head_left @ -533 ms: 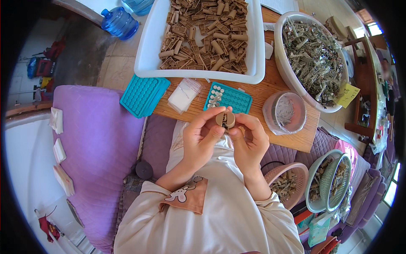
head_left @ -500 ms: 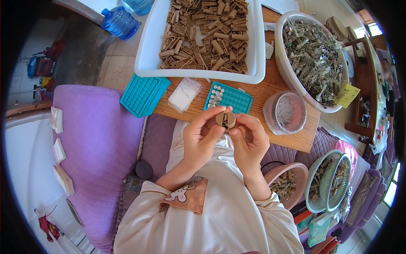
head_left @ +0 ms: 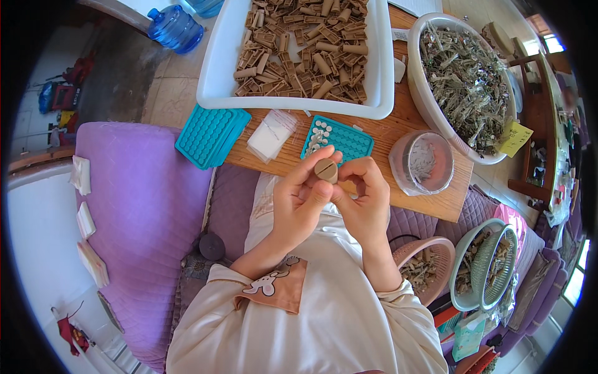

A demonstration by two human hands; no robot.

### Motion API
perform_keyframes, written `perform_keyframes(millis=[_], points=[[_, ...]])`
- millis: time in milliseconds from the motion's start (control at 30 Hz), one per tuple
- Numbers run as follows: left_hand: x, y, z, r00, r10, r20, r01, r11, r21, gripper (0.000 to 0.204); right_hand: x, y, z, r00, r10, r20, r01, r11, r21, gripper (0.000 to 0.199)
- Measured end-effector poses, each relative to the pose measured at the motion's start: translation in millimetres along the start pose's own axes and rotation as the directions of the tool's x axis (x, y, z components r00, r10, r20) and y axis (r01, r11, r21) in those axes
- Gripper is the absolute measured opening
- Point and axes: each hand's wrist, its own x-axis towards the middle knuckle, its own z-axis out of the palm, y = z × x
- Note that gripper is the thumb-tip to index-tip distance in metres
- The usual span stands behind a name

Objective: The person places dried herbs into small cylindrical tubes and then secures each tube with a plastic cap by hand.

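Note:
A small brown plastic cylinder [head_left: 326, 170] is raised over my lap, its round end with a dark slit facing up. My left hand [head_left: 296, 209] pinches it between thumb and fingers. Curled against its right side, the thumb and fingertips of my right hand [head_left: 365, 202] also grip it. Just beyond my fingers lies a teal tray [head_left: 352, 144] of small round pockets, with white discs and small metallic parts at its left side. A white tub [head_left: 202, 81] of loose brown half-cylinder pieces stands farther back.
On the wooden table [head_left: 455, 199] are stacked teal trays [head_left: 208, 140], clear plastic bags [head_left: 272, 134], and a pink-lined round container [head_left: 448, 168] of small parts. A large white basin [head_left: 416, 75] holds metallic strips. Pink [head_left: 443, 249] and green baskets [head_left: 462, 300] sit at my right.
The brown cylinder has turned, so its slit round end now shows instead of its open side with metal inside. My right hand has shifted slightly, its fingers more curled.

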Motion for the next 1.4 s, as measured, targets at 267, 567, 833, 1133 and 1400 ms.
perform_keyframes(millis=[267,567,833,1133,1400], points=[[-4.0,2.0,-1.8,0.986,0.061,0.154,-0.05,0.996,-0.072,0.041,-9.0,-12.2,4.7,0.993,-0.067,0.096,0.084,0.979,-0.186,0.035],[0.0,-0.7,1.0,0.98,0.011,0.2,0.044,0.962,-0.269,0.042,-10.6,-0.6,13.7,0.953,-0.291,0.082,0.302,0.907,-0.293,0.032],[11.5,-7.9,-6.8,0.974,-0.139,0.181,0.223,0.744,-0.63,0.037,-12.8,0.0,12.5,0.994,-0.084,0.067,0.095,0.978,-0.185,0.028],[12.1,-21.6,-7.3,0.939,-0.18,0.293,0.34,0.622,-0.706,0.039,-14.1,17.4,17.2,0.929,-0.36,-0.088,0.326,0.906,-0.271,0.035],[12.6,-29.6,-8.3,0.944,-0.159,0.29,0.315,0.698,-0.643,0.041,-19.0,26.2,16.6,0.947,-0.297,-0.12,0.257,0.928,-0.269,0.028]])
